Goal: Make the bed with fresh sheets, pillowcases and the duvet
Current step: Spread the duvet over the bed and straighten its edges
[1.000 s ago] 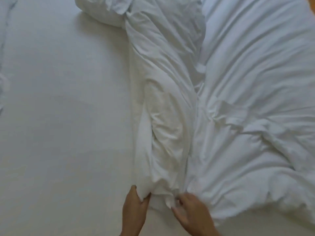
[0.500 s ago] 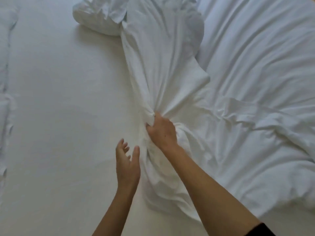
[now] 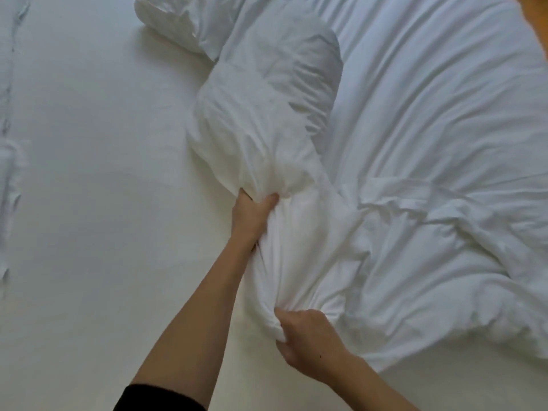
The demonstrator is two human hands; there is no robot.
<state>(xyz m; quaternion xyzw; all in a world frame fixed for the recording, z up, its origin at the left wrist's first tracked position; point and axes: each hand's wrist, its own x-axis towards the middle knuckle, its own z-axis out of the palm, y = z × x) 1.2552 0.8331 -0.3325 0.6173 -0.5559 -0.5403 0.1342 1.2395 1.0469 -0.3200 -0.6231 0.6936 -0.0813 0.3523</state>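
Both my hands grip the bunched duvet, which lies heaped down the middle and right of the bed on the fitted sheet: left hand clenched further up the roll, right hand pinching its near end. I judge I'm working the duvet into its cover; next I should pull the fabric along towards me.

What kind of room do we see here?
Most likely a bedroom. A mattress under a smooth white sheet fills the view, a rumpled white duvet lies on it, and a strip of wooden floor shows at the corner.
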